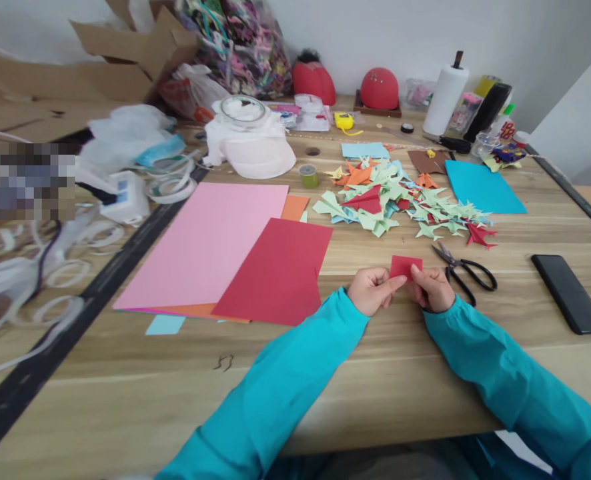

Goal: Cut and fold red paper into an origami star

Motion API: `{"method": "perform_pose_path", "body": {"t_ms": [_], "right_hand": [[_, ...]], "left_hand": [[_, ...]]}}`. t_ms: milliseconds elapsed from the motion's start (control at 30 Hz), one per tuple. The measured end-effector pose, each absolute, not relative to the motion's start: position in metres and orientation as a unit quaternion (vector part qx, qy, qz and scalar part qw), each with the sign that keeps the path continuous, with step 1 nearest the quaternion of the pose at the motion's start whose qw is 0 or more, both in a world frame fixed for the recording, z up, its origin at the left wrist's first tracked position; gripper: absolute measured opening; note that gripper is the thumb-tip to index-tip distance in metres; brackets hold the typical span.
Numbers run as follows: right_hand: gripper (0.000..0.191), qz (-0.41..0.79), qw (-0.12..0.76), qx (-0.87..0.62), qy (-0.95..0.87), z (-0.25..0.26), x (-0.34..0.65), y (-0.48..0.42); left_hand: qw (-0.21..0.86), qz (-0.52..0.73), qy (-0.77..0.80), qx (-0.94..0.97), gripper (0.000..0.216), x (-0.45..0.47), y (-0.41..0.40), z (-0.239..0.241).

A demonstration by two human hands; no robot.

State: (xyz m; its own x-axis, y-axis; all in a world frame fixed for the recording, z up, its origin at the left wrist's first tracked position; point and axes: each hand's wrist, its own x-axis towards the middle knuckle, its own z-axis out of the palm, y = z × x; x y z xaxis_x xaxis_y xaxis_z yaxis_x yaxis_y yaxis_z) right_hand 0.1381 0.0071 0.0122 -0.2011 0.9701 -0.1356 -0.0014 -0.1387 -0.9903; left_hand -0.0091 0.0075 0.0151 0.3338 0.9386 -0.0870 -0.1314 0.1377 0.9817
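Note:
Between my two hands is a small red piece of paper [399, 264], held up just above the table. My left hand [373, 291] pinches its lower left part, the thumb lying along the bottom edge. At its lower right, my right hand [433, 288] grips it between thumb and fingers. Whether the piece is folded I cannot tell. Black-handled scissors [468, 270] lie beside my right hand with their blades pointing away. Left of my hands, a larger red sheet [280, 273] rests over a pink sheet [215, 233] and some orange paper.
Beyond my hands lies a pile of folded paper shapes [385, 197], mostly pale green. A blue sheet [485, 187] is to its right. A black phone [570, 293] lies at the right. White cords and a white cap [258, 157] occupy the left and back.

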Motion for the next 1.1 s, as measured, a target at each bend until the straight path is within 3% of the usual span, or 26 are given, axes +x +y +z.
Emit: {"method": "perform_pose_path", "body": {"t_ms": [567, 767, 1100], "right_hand": [[0.052, 0.633, 0.412, -0.472, -0.455, 0.0108, 0.1357, 0.0080], [0.043, 0.639, 0.397, -0.446, -0.484, 0.0109, 0.1331, 0.0064], [0.049, 0.599, 0.374, -0.432, -0.561, 0.0056, 0.1361, 0.0057]], "left_hand": [[0.672, 0.436, 0.385, 0.458, 0.050, -0.0120, 0.0126, 0.0144], [0.689, 0.398, 0.369, 0.481, 0.040, -0.0108, 0.0090, 0.0160], [0.704, 0.360, 0.361, 0.495, 0.028, -0.0104, 0.0063, 0.0188]]}}
